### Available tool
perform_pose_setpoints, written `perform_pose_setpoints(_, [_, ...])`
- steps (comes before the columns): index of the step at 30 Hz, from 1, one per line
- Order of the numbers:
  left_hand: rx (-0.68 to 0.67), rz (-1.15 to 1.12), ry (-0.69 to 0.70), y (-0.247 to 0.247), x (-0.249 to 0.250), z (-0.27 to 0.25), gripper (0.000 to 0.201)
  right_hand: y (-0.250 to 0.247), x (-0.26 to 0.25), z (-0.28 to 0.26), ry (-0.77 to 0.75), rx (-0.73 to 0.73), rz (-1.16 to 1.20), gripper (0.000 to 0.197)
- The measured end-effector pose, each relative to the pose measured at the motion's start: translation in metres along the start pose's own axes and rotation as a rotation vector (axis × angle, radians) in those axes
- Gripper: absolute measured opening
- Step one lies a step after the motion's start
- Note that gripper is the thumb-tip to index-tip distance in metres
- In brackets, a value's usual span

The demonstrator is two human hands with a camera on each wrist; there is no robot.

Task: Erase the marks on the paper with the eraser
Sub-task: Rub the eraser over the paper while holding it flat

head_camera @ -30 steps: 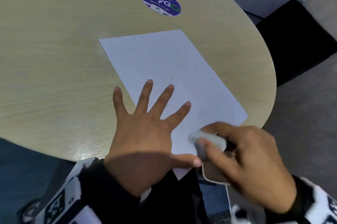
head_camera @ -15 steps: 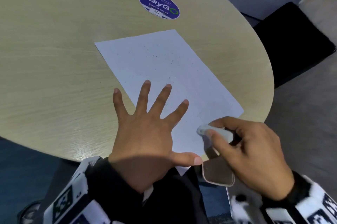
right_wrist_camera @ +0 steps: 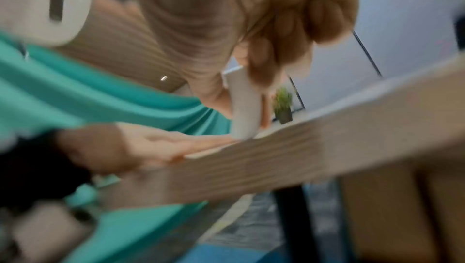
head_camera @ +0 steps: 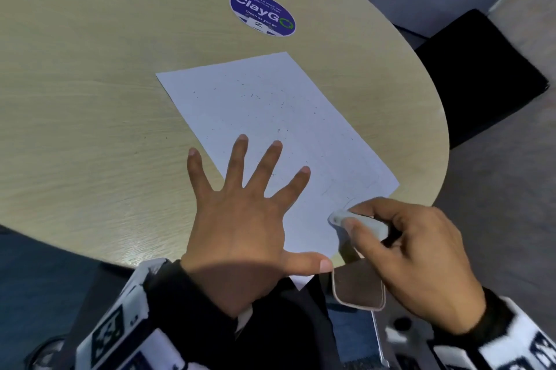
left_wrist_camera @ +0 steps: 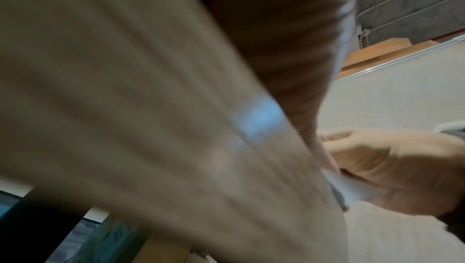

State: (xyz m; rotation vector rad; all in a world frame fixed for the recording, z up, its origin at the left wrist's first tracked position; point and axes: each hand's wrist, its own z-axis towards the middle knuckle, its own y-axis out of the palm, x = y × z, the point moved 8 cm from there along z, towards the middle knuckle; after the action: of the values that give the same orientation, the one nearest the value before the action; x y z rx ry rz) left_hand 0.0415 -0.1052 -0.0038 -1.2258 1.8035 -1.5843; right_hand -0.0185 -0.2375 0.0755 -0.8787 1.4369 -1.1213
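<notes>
1. Two hands share the work: the left hand (head_camera: 237,228) lies flat with fingers spread, pressing the paper (head_camera: 270,128) down, while the right hand (head_camera: 415,255) pinches the eraser (head_camera: 358,220) between thumb and fingers
2. Thin and light, the paper would likely slide or crumple under rubbing, so pinning it close to the eraser suits
3. It lies askew near the table's (head_camera: 90,68) near right edge, one corner overhanging
4. White, scattered with dark specks, probably eraser crumbs; faint marks remain by the eraser

Black long sleeves (head_camera: 192,306) on both arms. Each wrist carries a white band with black square-patterned markers (head_camera: 111,330). Hands bare.
</notes>
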Motion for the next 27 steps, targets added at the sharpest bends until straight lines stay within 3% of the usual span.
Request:
perform_pose_setpoints(3, [0.015, 0.007, -0.006, 0.000, 0.000, 0.000, 0.106, 0.007, -0.009, -0.006, -0.013, -0.043, 0.002, 0.036])
perform_pose_setpoints(14, [0.063, 0.024, 0.018, -0.002, 0.000, 0.000, 0.107, 0.007, 0.004, -0.003, -0.053, 0.025, 0.059, 0.036])
perform_pose_setpoints(16, [0.079, 0.031, 0.033, -0.002, 0.001, 0.000, 0.107, 0.002, 0.019, 0.002, -0.044, 0.052, 0.199, 0.030])
perform_pose_setpoints(19, [0.209, -0.010, 0.074, -0.011, -0.001, -0.003, 0.099, -0.012, 0.030, 0.001, -0.031, 0.165, 0.495, 0.023])
perform_pose_setpoints(21, [0.174, 0.008, 0.080, -0.014, -0.008, -0.006, 0.099, -0.017, 0.037, 0.000, -0.077, 0.230, 0.426, 0.024])
perform_pose_setpoints(25, [0.187, 0.099, 0.032, -0.023, -0.029, -0.015, 0.090, 0.008, 0.037, -0.008, -0.186, 0.181, 0.167, 0.031])
perform_pose_setpoints(27, [0.201, 0.107, -0.030, -0.027, -0.042, -0.022, 0.083, 0.018, 0.039, -0.016, -0.173, 0.200, 0.179, 0.036])
